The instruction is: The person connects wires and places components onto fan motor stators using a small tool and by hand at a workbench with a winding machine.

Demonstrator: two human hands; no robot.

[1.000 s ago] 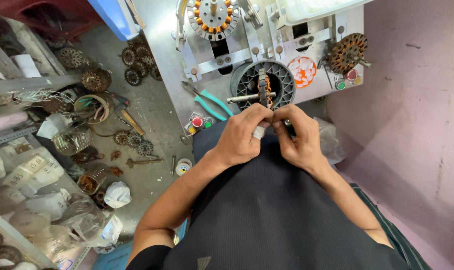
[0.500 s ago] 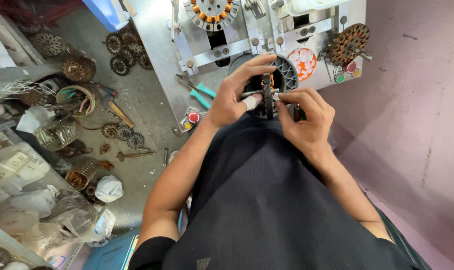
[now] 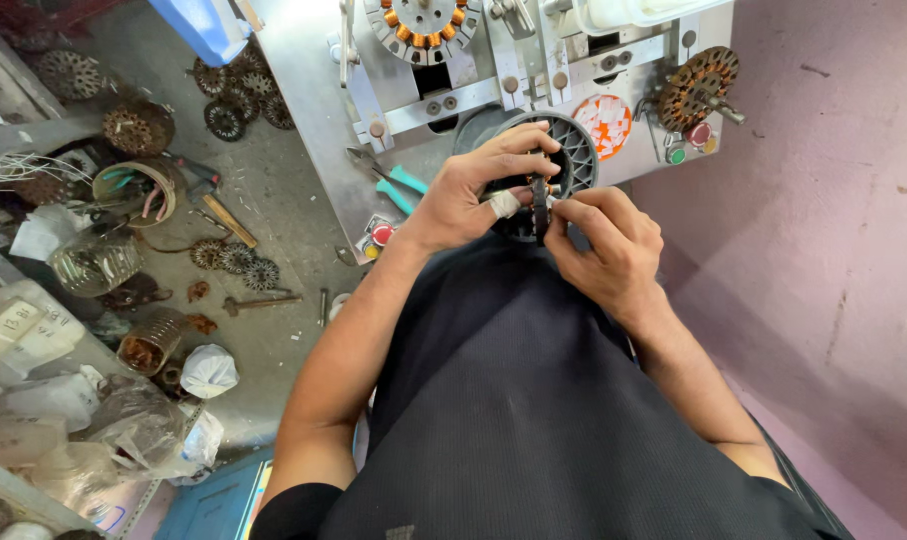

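My left hand (image 3: 479, 185) grips a round dark motor stator ring (image 3: 574, 150) by its rim, a white tape wrap on one finger. My right hand (image 3: 609, 245) pinches the near edge of the same ring, fingers closed on a small dark part with copper wire. Both hands are held close to my chest, above my dark shirt. Just beyond them stands a grey metal winding machine (image 3: 304, 60) with an orange-and-copper wound stator (image 3: 421, 22) mounted at its top.
Teal-handled pliers (image 3: 394, 180) lie on the machine's plate, next to a red button (image 3: 382, 234). A brown wound stator (image 3: 696, 85) sits on a spindle at right. Scattered stators, coils and plastic bags cover the floor (image 3: 264, 190) at left. A pink wall (image 3: 834, 200) is at right.
The view has tilted and the hands have risen toward the machine. My left hand has shifted to wrap over the ring's rim, and the ring now shows more fully between my hands.
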